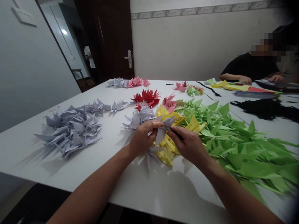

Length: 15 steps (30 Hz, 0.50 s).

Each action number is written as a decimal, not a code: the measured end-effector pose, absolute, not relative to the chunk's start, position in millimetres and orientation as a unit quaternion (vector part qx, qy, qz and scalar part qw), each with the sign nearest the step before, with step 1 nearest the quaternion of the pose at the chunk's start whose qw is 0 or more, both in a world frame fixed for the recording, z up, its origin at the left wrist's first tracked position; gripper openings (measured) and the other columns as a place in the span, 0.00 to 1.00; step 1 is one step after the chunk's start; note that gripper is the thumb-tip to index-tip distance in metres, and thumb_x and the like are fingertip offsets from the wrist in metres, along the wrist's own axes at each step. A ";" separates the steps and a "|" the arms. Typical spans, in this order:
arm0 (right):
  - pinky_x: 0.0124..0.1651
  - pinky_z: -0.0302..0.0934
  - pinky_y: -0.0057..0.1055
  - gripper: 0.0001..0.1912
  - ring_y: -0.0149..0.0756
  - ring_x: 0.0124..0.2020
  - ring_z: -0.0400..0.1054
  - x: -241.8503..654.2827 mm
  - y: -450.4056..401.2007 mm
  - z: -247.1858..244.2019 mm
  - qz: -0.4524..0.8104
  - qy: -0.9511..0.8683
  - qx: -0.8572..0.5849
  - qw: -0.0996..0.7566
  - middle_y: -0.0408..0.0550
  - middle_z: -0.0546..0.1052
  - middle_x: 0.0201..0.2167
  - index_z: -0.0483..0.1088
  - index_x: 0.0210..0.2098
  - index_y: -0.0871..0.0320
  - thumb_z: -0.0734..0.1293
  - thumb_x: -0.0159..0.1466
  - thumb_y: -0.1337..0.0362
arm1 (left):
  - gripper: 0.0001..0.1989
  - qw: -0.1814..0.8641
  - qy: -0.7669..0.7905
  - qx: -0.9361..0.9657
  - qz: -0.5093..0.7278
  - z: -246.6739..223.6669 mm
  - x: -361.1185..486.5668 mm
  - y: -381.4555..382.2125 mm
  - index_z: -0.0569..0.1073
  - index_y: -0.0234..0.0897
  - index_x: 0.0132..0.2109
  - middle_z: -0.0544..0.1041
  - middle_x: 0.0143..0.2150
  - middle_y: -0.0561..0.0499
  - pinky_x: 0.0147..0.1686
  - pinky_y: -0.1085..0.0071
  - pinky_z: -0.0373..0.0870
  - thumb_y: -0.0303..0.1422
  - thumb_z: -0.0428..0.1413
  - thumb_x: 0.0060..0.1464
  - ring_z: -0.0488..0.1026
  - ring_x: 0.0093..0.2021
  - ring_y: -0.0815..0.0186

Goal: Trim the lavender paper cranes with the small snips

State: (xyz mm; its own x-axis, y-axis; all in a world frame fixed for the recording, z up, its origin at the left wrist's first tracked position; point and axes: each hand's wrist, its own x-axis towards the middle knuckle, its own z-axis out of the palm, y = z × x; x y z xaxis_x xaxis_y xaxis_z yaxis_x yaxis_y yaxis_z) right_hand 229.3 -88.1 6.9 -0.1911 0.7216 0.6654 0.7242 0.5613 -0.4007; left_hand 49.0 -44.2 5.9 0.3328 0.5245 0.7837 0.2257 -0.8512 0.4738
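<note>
My left hand (142, 138) and my right hand (187, 144) pinch a folded lavender paper piece (163, 128) between them above the table's middle. Its pointed flaps stick out past my fingers. Under my hands lies a heap of folded yellow paper (168, 149), and a lavender cluster (140, 116) touches my left hand's far side. A broad heap of green paper points (235, 149) spreads to the right of my right hand. A larger lavender heap (71, 130) lies to the left, with red (146, 98) and pink (169, 103) folded pieces beyond my hands.
The white table (44, 158) holds further lavender and pink pieces (127, 82) at its far edge. A black paper heap (268, 109) lies at the right. A seated person (252, 67) in a dark top handles paper at the far right. A dark door (112, 37) stands behind.
</note>
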 end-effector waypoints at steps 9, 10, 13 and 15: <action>0.32 0.62 0.28 0.09 0.35 0.29 0.72 228.1 -90.7 10.9 0.016 -0.741 -0.456 0.493 0.48 0.78 0.30 0.73 0.37 0.59 0.63 0.65 0.61 | 0.08 0.453 0.324 0.588 0.586 9.1 55.0 -45.0 0.76 0.35 0.35 0.78 0.29 0.53 0.26 0.78 0.68 0.33 0.62 0.46 0.71 0.25 0.74; 0.31 0.61 0.27 0.09 0.35 0.29 0.71 227.9 -91.3 11.8 0.025 -0.738 -0.456 0.496 0.48 0.78 0.30 0.73 0.37 0.59 0.63 0.64 0.61 | 0.10 0.480 0.323 0.556 0.597 10.4 56.0 -44.5 0.75 0.35 0.33 0.76 0.27 0.54 0.24 0.79 0.67 0.35 0.63 0.45 0.70 0.23 0.75; 0.28 0.60 0.26 0.09 0.32 0.25 0.69 225.8 -93.5 13.5 0.067 -0.743 -0.457 0.485 0.46 0.77 0.26 0.72 0.34 0.59 0.63 0.64 0.61 | 0.15 0.550 0.325 0.469 0.610 14.7 58.5 -44.5 0.71 0.35 0.28 0.73 0.22 0.58 0.21 0.81 0.65 0.40 0.67 0.39 0.71 0.22 0.76; 0.27 0.59 0.25 0.10 0.31 0.23 0.67 223.4 -95.1 13.3 0.096 -0.749 -0.453 0.473 0.45 0.75 0.23 0.72 0.32 0.59 0.62 0.64 0.61 | 0.19 0.602 0.323 0.413 0.602 17.3 59.9 -46.1 0.69 0.35 0.28 0.73 0.22 0.59 0.22 0.81 0.67 0.40 0.69 0.33 0.74 0.23 0.74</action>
State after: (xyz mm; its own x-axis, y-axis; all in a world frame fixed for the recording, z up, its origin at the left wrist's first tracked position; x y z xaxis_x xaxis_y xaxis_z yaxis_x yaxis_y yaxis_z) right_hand 223.4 -95.1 13.3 -0.1414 0.7698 0.6224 0.5884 0.5710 -0.5725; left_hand 59.9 -46.1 17.3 0.0656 0.9919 0.1087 -0.4576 -0.0669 0.8866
